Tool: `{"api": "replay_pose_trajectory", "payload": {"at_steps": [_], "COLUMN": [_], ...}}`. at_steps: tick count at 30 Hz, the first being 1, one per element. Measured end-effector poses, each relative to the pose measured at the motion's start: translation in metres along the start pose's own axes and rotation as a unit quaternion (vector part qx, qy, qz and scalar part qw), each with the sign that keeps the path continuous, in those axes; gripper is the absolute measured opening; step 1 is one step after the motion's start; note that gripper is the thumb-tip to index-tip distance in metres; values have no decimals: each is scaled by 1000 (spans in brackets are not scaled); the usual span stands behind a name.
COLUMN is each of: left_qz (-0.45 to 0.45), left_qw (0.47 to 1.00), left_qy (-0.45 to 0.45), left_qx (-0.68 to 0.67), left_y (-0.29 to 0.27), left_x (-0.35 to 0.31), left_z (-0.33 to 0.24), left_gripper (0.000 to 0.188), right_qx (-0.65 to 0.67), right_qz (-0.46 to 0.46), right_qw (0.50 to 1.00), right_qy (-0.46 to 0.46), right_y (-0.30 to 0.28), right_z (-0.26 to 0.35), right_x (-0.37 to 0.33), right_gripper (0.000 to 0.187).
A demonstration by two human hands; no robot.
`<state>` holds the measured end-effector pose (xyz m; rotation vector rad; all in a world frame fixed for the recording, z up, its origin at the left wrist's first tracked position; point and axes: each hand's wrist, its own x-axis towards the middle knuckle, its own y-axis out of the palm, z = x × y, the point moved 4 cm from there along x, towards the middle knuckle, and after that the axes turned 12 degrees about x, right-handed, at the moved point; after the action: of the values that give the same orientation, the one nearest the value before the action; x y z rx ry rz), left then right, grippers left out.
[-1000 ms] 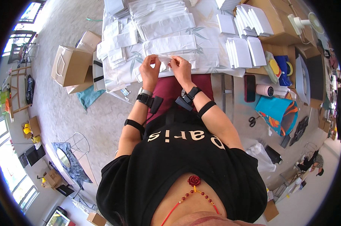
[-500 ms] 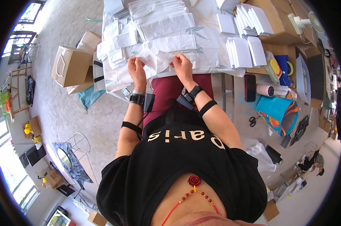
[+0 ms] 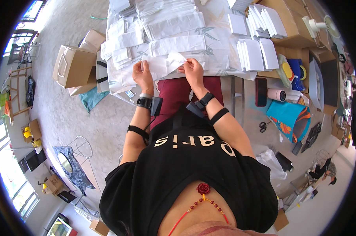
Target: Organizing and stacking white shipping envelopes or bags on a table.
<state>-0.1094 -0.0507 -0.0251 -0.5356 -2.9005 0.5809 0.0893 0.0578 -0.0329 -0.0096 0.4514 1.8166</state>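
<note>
A thin, see-through white sheet or flat bag (image 3: 158, 66) is stretched between my two hands at the table's near edge; I cannot tell which it is. My left hand (image 3: 143, 75) pinches its left end between thumb and fingers. At the other end, my right hand (image 3: 193, 72) grips a corner that stands up and looks folded over. Just beyond the hands lies a row of flat white pieces (image 3: 177, 45), with a larger layered pile (image 3: 172, 26) behind it. Smaller white bundles (image 3: 125, 40) lie to the left.
Stacks of white folded packets (image 3: 249, 55) stand at the table's right. Cardboard boxes (image 3: 72, 67) sit on the floor at left. To my right are a phone (image 3: 261, 91), a pink bottle (image 3: 276, 94), a blue bag (image 3: 284, 118), scissors (image 3: 263, 126) and a small fan (image 3: 317, 25).
The sheet has shifted and opened out between my hands, its right corner now raised. My right hand has moved slightly right; my left hand has dropped a little.
</note>
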Motion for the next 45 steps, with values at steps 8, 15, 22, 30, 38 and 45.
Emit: {"api": "replay_pose_trajectory", "payload": {"at_steps": [8, 15, 22, 30, 38, 45], "left_qz": [15, 64, 91, 159, 179, 165], "left_qw": [948, 965, 986, 985, 981, 983], "left_qy": [188, 166, 62, -67, -61, -38], "left_qx": [258, 193, 124, -25, 37, 69], "left_y": [-38, -32, -32, -10, 0, 0], "left_x": [-4, -10, 9, 23, 21, 21], "left_z": [20, 11, 35, 24, 31, 36], "left_gripper": [16, 12, 15, 21, 24, 26], "right_qx": [-188, -237, -210, -245, -372, -375], "right_qz": [-14, -15, -17, -45, -65, -75], "right_qw": [980, 971, 977, 968, 918, 916], "right_qy": [70, 35, -13, -27, -118, -119], "right_y": [-34, -34, -37, -64, -80, -83], "right_z": [17, 18, 26, 38, 21, 19], "right_x": [-5, 7, -5, -12, -1, 2], "right_gripper": [33, 23, 18, 22, 21, 22]}}
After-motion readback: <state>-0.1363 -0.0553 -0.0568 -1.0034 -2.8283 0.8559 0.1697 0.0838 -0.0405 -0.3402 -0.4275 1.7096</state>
